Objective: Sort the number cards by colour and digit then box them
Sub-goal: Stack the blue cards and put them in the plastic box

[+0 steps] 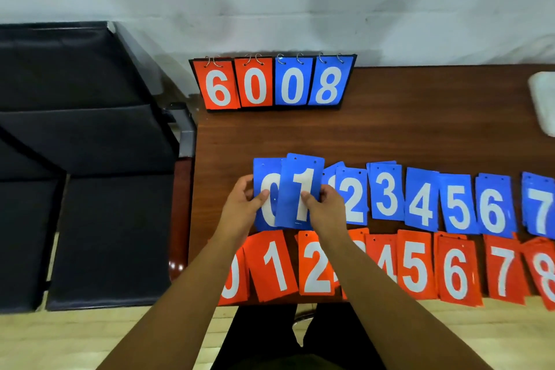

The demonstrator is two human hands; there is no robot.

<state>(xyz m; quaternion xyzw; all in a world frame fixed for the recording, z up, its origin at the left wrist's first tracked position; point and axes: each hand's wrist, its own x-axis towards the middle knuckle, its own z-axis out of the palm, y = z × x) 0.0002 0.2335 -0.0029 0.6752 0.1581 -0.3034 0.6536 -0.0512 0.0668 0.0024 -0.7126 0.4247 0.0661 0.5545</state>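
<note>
Head view: your right hand (326, 207) fingers pinch the blue 1 card (295, 189), long axis upright, overlapping the blue 0 pile (264, 177) pinched by your left hand (240, 204); blue 2 pile (354, 198) lies just right on the bench (390, 129).

**Number cards in two colour rows**

The blue cards (387, 195) lie face up in a row across the worktop, piles showing white digits 0 to 7 from left to right. The blue 1 card (300, 189) is tilted, overlapping the blue 0 card (265, 186). Nearer the front edge, the red cards (417, 264) form a second row reading 0 to 8, partly overlapped.
</note>
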